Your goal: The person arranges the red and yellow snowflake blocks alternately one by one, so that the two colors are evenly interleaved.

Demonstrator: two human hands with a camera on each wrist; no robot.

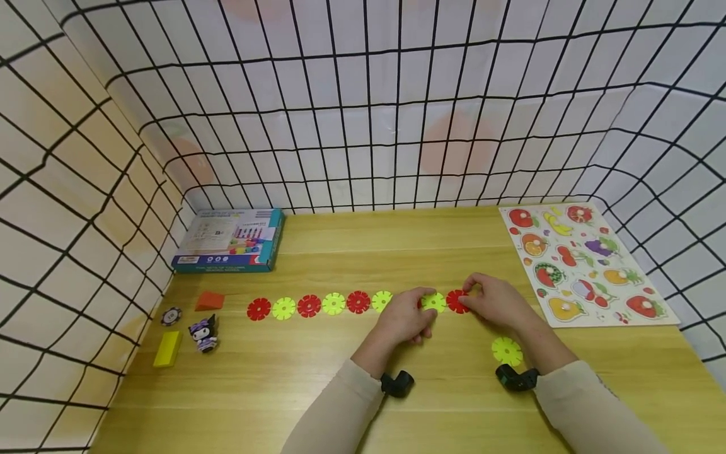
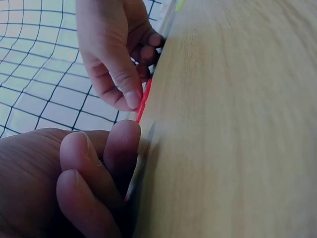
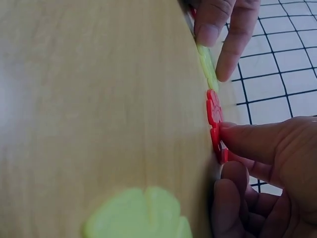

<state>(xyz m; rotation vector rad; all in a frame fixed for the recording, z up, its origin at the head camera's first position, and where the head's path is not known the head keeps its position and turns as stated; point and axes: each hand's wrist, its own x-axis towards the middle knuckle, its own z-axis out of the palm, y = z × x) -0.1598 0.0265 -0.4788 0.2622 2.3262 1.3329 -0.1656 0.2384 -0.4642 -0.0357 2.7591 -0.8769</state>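
Observation:
A row of notched plastic discs, alternating red and yellow, runs across the table (image 1: 340, 391) in the head view. My left hand (image 1: 403, 317) holds a yellow disc (image 1: 432, 303) near the row's right end between thumb and index finger, and hides part of the row. Beside that disc, a red disc (image 3: 214, 111) is pinched by my right hand (image 1: 496, 302) at its right edge. These two discs look edge to edge in the right wrist view. Closer to the right wrist lies a loose yellow disc (image 1: 507, 350).
At the back left lies a boxed set (image 1: 227, 243). An orange piece (image 1: 210, 301), a poker chip (image 1: 171, 316), a small figurine (image 1: 203, 333) and a yellow block (image 1: 167, 349) sit at left. A fruit picture board (image 1: 590, 265) lies at right. Black wire grid (image 1: 368, 126) encloses the table.

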